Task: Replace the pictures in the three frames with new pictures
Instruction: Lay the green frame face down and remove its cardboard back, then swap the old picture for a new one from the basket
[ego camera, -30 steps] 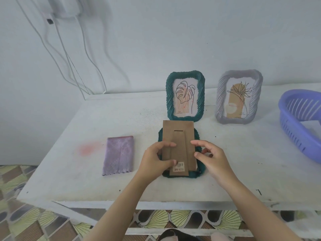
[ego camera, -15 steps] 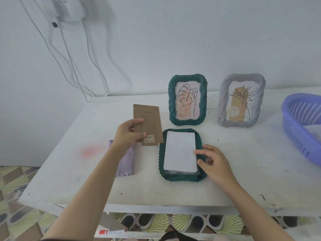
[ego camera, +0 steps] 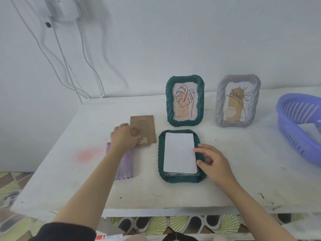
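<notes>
- Left hand (ego camera: 124,139): reaches out over the left part of the white table (ego camera: 173,197) and grips the cardboard backing board (ego camera: 145,126) at its lower left, with the thumb on the upper face. It cannot be told whether the board lies fully flat on the table or is held just off it.
- Cardboard backing board: brown, with a barcode sticker near its lower edge. It sits to the left of the face-down green frame (ego camera: 160,153) and apart from it.
- Face-down green frame: lies flat near the table's front, directly before the standing green frame (ego camera: 169,101). Its back is open, and a white sheet (ego camera: 178,152), blank side up, rests in the recess.
- Right hand (ego camera: 213,162): fingers spread and loosely bent, not clamped on anything. The index fingertip touches the right edge of the sheet and the thumb is near its lower right corner. The hand rests over the frame's right rim.
- The two hands are well apart.
- Standing green frame: upright at the rear, showing a line drawing of a leaf (ego camera: 185,101).
- Grey frame (ego camera: 219,101): upright to its right, holding a plant drawing (ego camera: 237,105).
- Purple cloth (ego camera: 124,166): folded, partly beneath the left forearm.
- Purple basket (ego camera: 291,133): at the table's right edge, with paper (ego camera: 311,131) inside.
- White cables (ego camera: 69,66) hang down the wall on the left.
</notes>
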A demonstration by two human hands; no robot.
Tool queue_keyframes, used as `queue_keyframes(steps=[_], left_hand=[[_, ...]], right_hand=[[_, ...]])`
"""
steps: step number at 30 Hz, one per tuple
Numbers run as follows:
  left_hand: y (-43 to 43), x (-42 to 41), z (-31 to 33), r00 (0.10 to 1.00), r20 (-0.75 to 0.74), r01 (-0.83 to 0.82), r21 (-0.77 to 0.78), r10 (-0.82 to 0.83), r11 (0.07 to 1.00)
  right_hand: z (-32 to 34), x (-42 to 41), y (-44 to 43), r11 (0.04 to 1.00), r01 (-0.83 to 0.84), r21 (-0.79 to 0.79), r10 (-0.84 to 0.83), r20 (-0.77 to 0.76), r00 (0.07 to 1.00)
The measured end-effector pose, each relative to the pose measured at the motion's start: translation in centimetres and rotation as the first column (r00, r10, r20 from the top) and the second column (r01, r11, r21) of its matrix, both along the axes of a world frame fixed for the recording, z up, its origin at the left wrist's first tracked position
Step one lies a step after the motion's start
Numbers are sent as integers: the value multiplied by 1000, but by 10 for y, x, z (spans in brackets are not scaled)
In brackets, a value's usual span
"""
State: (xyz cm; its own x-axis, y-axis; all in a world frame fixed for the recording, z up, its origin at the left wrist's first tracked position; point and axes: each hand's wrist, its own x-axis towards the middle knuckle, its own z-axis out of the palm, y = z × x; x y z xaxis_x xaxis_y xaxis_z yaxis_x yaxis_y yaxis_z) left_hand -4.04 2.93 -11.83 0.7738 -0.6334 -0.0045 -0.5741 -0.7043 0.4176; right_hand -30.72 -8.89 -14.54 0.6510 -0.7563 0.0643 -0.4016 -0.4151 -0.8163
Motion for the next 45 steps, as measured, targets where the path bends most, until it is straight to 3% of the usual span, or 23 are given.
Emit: queue_keyframes(steps=[4,7,9,14,26,32,45], left_hand=[[2,-24,-5,983,97,173,-223,-155,959],[9,-53,-13,927,-6,358,-293,-376,887],[14,-67,-19,895,-90,407,-235,-436,883],[16,-70,-26,889,-39,444,-164,-456,881],[15,-71,-24,862,-27,497,-145,-506,855],[13,-73,-22,856,-54,508,-101,-514,856],[10,-81,-20,880,-44,471,-63,-473,880]], right_hand=[[3,6,2,998,10,-65,-10,-9,1000],[4,10,5,992,17,-124,-25,-64,998],[5,13,7,987,10,-158,-34,-145,989],[4,21,8,989,37,-143,-58,-146,988],[2,25,8,983,174,-59,-165,135,977],[2,25,9,985,162,-52,-156,105,982],[7,7,4,976,200,-87,-180,196,964]])
